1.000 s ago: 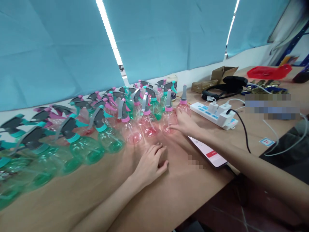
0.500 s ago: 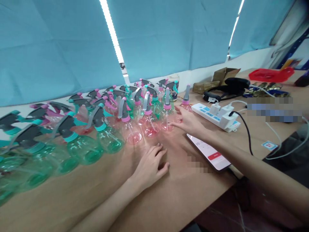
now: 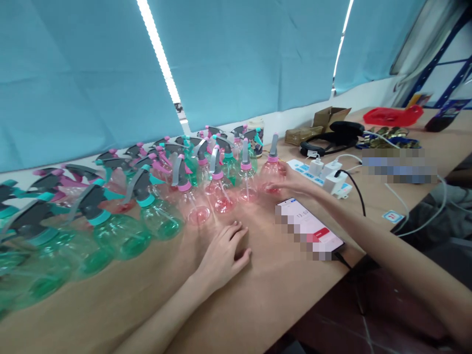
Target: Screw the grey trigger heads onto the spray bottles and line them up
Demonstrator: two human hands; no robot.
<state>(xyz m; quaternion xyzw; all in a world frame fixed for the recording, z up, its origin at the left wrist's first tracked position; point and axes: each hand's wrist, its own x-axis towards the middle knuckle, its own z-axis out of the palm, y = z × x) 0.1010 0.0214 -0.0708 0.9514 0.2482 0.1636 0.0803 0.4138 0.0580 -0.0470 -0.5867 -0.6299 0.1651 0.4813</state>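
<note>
At the right end of the front row stands a pink spray bottle [image 3: 270,172] with a grey trigger head. My right hand [image 3: 289,179] is closed around its right side, thumb low in front and fingers on the far side. Just left of it is another pink spray bottle [image 3: 247,184], which no hand touches. My left hand [image 3: 224,253] lies on the brown tabletop [image 3: 243,305], palm down with fingers apart, holding nothing. In front of its fingertips stand more pink bottles [image 3: 223,194]. Green spray bottles [image 3: 162,216] with teal collars continue to the left.
A phone [image 3: 308,226] with a running timer lies below my right forearm. Behind that wrist sits a white power strip [image 3: 302,168] with plugged-in chargers and cables. Headphones [image 3: 332,137], an open cardboard box [image 3: 330,118] and a red tray [image 3: 393,116] are farther right.
My right hand has moved right, from beside the second-last pink bottle to the last one, and now grips it. My left hand stays on the table. The view has shifted slightly.
</note>
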